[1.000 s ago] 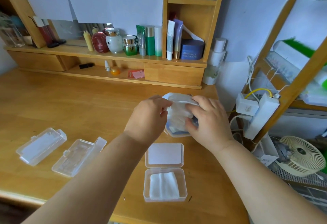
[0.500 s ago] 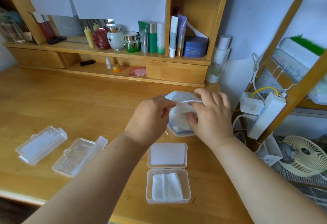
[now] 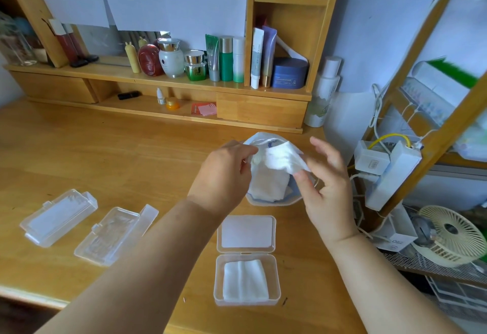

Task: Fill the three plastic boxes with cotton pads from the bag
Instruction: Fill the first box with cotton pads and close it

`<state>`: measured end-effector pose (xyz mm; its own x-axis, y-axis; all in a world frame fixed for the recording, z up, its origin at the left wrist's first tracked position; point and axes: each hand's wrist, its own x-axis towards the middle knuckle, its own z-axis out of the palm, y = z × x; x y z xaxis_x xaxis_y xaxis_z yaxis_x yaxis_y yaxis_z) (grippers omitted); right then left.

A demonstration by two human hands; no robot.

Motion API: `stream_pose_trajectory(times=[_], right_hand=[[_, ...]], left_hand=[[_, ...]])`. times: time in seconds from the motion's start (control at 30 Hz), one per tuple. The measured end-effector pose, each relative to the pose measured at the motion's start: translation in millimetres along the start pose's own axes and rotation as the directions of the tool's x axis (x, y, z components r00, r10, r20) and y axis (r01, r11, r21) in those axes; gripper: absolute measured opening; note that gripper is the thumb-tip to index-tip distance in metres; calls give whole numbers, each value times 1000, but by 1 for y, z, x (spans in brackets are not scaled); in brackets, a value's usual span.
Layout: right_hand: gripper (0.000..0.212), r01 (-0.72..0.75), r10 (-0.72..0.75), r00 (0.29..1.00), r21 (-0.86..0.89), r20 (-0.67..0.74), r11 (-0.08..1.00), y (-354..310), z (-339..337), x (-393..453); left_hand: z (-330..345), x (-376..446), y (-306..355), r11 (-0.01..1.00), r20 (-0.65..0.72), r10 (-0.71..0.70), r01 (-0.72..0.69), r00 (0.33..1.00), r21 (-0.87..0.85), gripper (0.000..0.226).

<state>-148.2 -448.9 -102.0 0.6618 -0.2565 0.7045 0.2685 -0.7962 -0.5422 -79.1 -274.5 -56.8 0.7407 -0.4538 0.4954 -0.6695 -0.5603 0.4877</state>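
Cotton pads are pinched by the right hand fingers, tilted, long side running left to right. The bag mouth, pointing up, is held by the left hand.

Light: bright, soft daylight
Shadows: faint
Edges: shelf on the right bends and leans
Blur: green thing looks smeared

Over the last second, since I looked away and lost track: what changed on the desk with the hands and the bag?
The right hand, earlier reaching into the bag, has drawn out a bunch of cotton pads, pinching them above the opening. The left hand still grips the bag's rim. The open box with pads and the two clear boxes at left lie as before.
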Motion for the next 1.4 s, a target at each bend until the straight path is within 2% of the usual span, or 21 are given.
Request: stream_pose_trajectory(times=[0.07, 0.17, 0.27, 0.33, 0.43, 0.5, 0.57, 0.6, 0.67, 0.77, 0.83, 0.87, 0.93, 0.97, 1.03, 1.1, 1.13, 1.23, 1.33, 1.37, 1.4], right_hand=[[30, -61, 61, 998, 140, 8, 988, -4, -2, -1], [25, -81, 84, 996, 219, -5, 972, -14, -4, 1], [24, -146, 167, 986, 357, -27, 923, -25, -10, 2], [19, -265, 299, 954, 542, 27, 798, -34, -20, 0], [14, -407, 413, 898, 645, 152, 646, -41, -42, -9], [14, -535, 468, 830, 671, 304, 513, -42, -48, -15], [21, -621, 469, 768, 686, 437, 378, -49, -56, -26], [20, -661, 467, 732, 684, 496, 310, -55, -60, -32], [16, -720, 440, 674, 661, 593, 212, -72, -65, -46], [18, -771, 521, 595, 617, 612, 156, -94, -65, -70], [33, -778, 637, 544, 613, 545, 140, -105, -64, -89], [42, -767, 650, 524, 636, 550, 80, -112, -65, -97], [58, -753, 543, 558, 658, 628, 12, -129, -67, -108], [61, -747, 453, 611, 662, 649, 59, -137, -69, -111], [62, -703, 320, 711, 640, 627, 309, -148, -72, -116], [69, -664, 303, 739, 576, 602, 476, -155, -76, -120], [74, -657, 307, 742, 555, 596, 511, -157, -79, -121], [78, -605, 277, 775, 538, 568, 587, -156, -90, -124], [68, -549, 227, 794, 506, 564, 665, -159, -98, -126], [64, -533, 220, 796, 482, 564, 695, -159, -99, -127], [62, -510, 213, 803, 457, 556, 729, -159, -99, -129]], left_hand=[[2, -2, 2, 1000, 13, -17, 17, 1000, -25, 19], [7, -4, 2, 998, 88, -29, 24, 996, 64, 47], [11, -2, 5, 980, 127, -54, 28, 990, 197, 40], [10, -1, 9, 982, 112, -36, 14, 993, 188, 30], [-4, -8, 24, 1000, -14, 19, -18, 1000, 24, 18], [-15, -19, 35, 961, -28, -82, 71, 996, -267, 13], [-26, -34, 54, 769, 230, -214, 309, 949, -560, 36], [-28, -44, 61, 676, 363, -245, 427, 899, -600, 45], [-30, -65, 72, 624, 459, -275, 520, 845, -583, 39], [-30, -95, 82, 638, 305, -379, 485, 874, -598, 11], [-32, -114, 87, 754, 111, -381, 378, 918, -537, 16], [-33, -122, 89, 820, 23, -352, 320, 936, -474, 20], [-36, -137, 96, 914, -75, -270, 231, 960, -333, 28], [-36, -143, 100, 932, -82, -250, 217, 965, -292, 30], [-36, -155, 109, 924, -38, -256, 233, 966, -305, 30], [-40, -164, 115, 866, 56, -268, 266, 962, -424, 29], [-44, -168, 117, 800, 122, -267, 290, 956, -526, 26], [-54, -176, 116, 491, 316, -195, 372, 928, -788, 27], [-58, -182, 118, 167, 408, -277, 462, 870, -871, 38], [-58, -182, 119, 135, 421, -304, 476, 855, -869, 42], [-57, -182, 121, 158, 421, -312, 484, 852, -861, 43]])
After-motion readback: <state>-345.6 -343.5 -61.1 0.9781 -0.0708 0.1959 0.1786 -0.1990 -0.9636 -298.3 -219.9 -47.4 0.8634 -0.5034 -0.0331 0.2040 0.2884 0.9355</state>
